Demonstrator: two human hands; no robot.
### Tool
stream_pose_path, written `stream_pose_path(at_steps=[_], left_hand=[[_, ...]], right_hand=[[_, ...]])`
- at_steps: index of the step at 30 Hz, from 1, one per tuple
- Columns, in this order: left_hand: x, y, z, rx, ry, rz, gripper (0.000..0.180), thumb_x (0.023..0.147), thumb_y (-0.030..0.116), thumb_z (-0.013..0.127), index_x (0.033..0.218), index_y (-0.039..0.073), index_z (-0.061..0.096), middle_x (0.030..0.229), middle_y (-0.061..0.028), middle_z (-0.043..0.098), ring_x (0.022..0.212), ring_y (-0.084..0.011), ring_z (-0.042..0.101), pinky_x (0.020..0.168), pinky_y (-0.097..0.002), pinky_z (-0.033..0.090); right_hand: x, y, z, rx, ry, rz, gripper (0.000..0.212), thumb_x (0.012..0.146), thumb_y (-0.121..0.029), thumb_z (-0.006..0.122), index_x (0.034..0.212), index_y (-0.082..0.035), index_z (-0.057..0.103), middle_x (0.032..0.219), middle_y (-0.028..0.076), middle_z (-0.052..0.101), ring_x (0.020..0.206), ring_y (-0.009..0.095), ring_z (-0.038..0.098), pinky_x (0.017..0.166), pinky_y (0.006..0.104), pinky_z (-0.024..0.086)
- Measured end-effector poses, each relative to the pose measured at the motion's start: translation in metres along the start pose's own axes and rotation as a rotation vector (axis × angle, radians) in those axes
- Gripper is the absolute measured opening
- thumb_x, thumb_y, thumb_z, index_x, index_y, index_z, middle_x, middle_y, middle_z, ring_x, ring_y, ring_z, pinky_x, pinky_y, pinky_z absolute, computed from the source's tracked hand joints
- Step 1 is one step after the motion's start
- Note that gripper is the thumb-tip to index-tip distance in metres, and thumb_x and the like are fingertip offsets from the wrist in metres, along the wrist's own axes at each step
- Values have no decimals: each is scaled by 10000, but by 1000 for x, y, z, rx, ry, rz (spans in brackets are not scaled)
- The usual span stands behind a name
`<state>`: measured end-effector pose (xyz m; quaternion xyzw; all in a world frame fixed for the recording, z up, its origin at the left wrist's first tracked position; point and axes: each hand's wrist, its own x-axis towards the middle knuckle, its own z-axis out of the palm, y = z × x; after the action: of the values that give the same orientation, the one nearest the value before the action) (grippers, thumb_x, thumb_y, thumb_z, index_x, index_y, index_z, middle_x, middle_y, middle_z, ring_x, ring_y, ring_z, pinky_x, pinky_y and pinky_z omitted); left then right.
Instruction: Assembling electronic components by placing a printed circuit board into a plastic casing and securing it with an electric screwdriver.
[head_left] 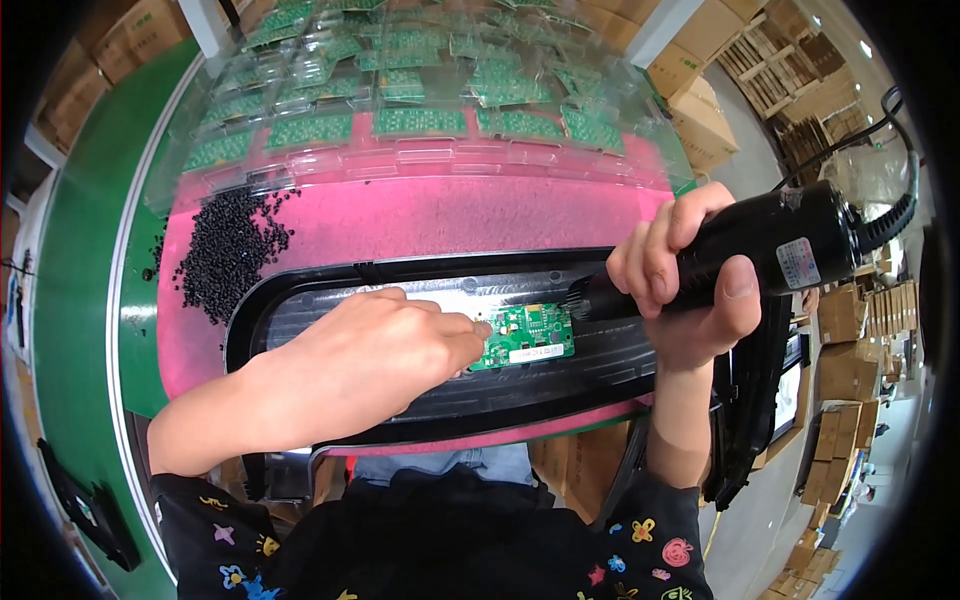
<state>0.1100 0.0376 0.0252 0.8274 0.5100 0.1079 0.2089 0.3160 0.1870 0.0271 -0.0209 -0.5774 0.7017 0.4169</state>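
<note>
A black oblong plastic housing [420, 398] lies across the pink mat, its hollow side up. Inside it sits a small green circuit board [536, 336] with a white label strip along its near edge. My left hand [400, 340] is closed, its fingers curled at the board's left end; the fingertips are partly hidden. In my right hand [690, 270] is a corded black electric screwdriver [780, 240], held nearly level. Its tip end points left and reaches the board's right end; the bit itself I cannot make out.
Small black screws [225, 250] lie heaped on the pink mat [430, 215] at the left. Clear plastic trays [420, 155] of green boards stand at the far side. The screwdriver's cable [890, 220] runs off at the right. Cardboard boxes [840, 440] stack on the right.
</note>
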Motion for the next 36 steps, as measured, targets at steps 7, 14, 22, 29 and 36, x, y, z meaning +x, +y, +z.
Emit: stream_pose_path(at_steps=[7, 14, 22, 29, 36], left_hand=[[2, 1, -3, -23, -42, -27, 426, 752, -30, 653, 1177, -6, 642, 979, -106, 703, 941, -257, 681, 815, -379, 520], [7, -8, 12, -165, 142, -31, 207, 849, 63, 681, 1037, -18, 648, 935, -126, 704, 863, -302, 690, 737, -406, 549], [8, -8, 17, -313, 450, 160, 170, 809, 79, 743, 928, 2, 650, 866, -133, 686, 786, -324, 671, 708, -400, 537], [8, -7, 18, -346, 497, 196, 185, 800, 66, 745, 923, -19, 635, 839, -144, 666, 787, -340, 659, 706, -409, 530], [3, -1, 14, -183, 585, 221, 231, 760, 21, 761, 971, -18, 676, 906, -138, 717, 806, -313, 705, 698, -377, 559]], right_hand=[[-5, 0, 8, -288, 143, 13, 485, 884, -504, 595, 982, -46, 471, 593, -7, 454, 449, 96, 394, 490, 277, 359], [-14, -18, 37, 78, 10, -235, 458, 915, -519, 589, 973, -81, 468, 609, -19, 510, 435, 85, 462, 490, 269, 432], [-14, -27, 61, 101, 35, -360, 440, 882, -477, 649, 952, -81, 468, 563, -25, 519, 394, 62, 491, 424, 236, 447], [-16, -26, 66, 69, 25, -345, 452, 878, -497, 647, 970, -94, 462, 562, -33, 504, 403, 66, 463, 430, 243, 439], [-20, -22, 69, 25, 69, -312, 481, 881, -540, 643, 964, -108, 447, 587, -25, 503, 416, 83, 452, 440, 259, 418]])
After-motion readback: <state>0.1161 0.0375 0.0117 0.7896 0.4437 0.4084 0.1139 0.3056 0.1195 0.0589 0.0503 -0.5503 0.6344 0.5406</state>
